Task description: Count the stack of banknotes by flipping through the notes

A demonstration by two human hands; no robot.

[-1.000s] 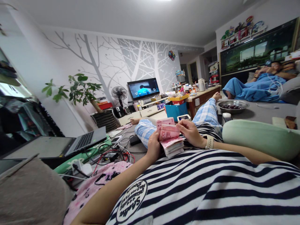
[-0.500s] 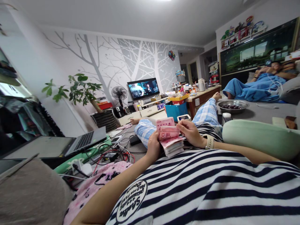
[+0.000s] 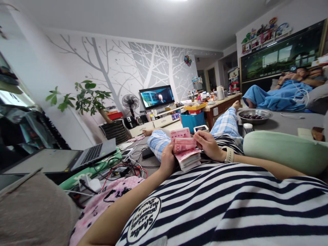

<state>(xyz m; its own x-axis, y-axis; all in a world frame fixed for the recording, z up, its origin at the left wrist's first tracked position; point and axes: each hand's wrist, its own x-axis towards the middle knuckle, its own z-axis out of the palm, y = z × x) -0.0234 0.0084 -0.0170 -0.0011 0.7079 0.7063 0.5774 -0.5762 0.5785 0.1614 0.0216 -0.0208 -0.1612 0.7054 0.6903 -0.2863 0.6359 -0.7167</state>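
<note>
A thick folded stack of red banknotes is gripped in my left hand, its lower ends hanging over my striped shirt. Some notes stand up above my left thumb, showing the figure 100. My right hand, with a pale watch on the wrist, pinches the right edge of the upper notes between thumb and fingers. How many notes lie in that pinch I cannot tell. Just behind the notes a small white box-like device shows a dark screen.
To the left lie an open laptop, tangled cables and a pink cloth. On the right are a green cushion and a metal bowl of dark round fruit. Another person lies under a blue blanket, holding a phone.
My hands and the banknotes have hardly moved. The picture on the television is different, and the other person's blanket has shifted slightly.
</note>
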